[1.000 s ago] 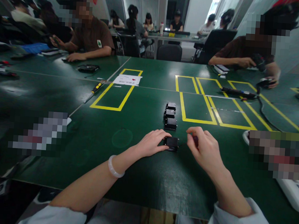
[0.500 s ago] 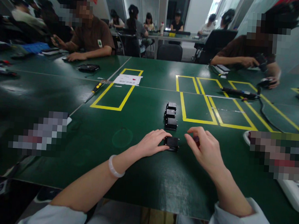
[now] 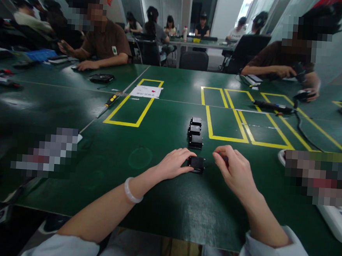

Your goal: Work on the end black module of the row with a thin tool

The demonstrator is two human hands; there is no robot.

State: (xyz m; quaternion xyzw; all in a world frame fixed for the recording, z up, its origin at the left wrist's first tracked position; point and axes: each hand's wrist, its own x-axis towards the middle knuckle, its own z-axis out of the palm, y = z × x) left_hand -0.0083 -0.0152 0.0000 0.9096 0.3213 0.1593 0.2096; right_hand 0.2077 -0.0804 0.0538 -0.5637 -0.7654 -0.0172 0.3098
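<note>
My left hand [image 3: 176, 162], with a white bracelet on its wrist, grips the left end of a small black rectangular part [image 3: 197, 163] between thumb and fingers. The part rests on the green table, and shiny pins stick out at its side. To its right, my right hand [image 3: 235, 163] is curled with thumb and forefinger together, apart from the part. Something dark shows inside that curl, mostly hidden by the fingers. Beyond my hands, three similar black parts [image 3: 196, 141] stand in a line leading away from me.
Yellow tape outlines [image 3: 228, 139] mark the green table [image 3: 159, 213]. A white paper [image 3: 146, 91] and a yellow-black screwdriver [image 3: 111, 100] lie left of centre. At right are a white tray [image 3: 335, 223] and a black corded tool [image 3: 273, 106]. Co-workers sit across the table; another person's hand shows at far left.
The thumb and forefinger of my right hand have drawn closer together. My left hand and the black part stay where they were. At far left, the other person's hand has shifted slightly.
</note>
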